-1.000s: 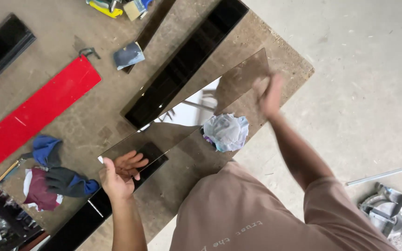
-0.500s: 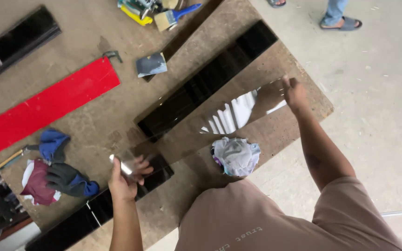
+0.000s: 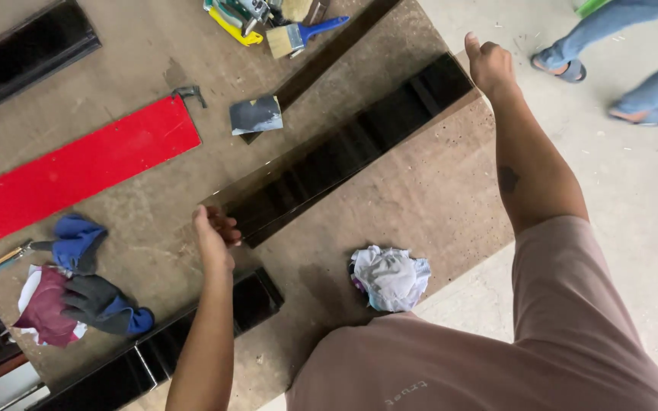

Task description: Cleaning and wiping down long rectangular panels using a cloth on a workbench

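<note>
While the dark glossy strip is held slanting above the workbench, the left hand curls its fingers around the strip's near end. The right hand is clenched into a fist, thumb up, at its far end. The right hand's grip on the edge is judged rather than plainly seen, since the fist hides the contact.

The strip thus spans from hand to hand and appears raised off the workbench, though how high cannot be told.

- **Beyond the strip:** a red panel, a small grey square piece and a blue-handled brush lie on the bench. Another black strip lies farther off.
- **On the near side of the strip:** a crumpled white rag and a further black strip lie close to the person. Blue and grey gloves rest near the left hand's end.
- **Past the strip's far end:** another person's feet stand on the floor.

The step in hand is judged to be a two-handed lift or shift of the strip. Any further move calls for both ends to travel together and level. It also calls for a firm hold on the thin edges and a path clear of the brush and the grey piece.
</note>
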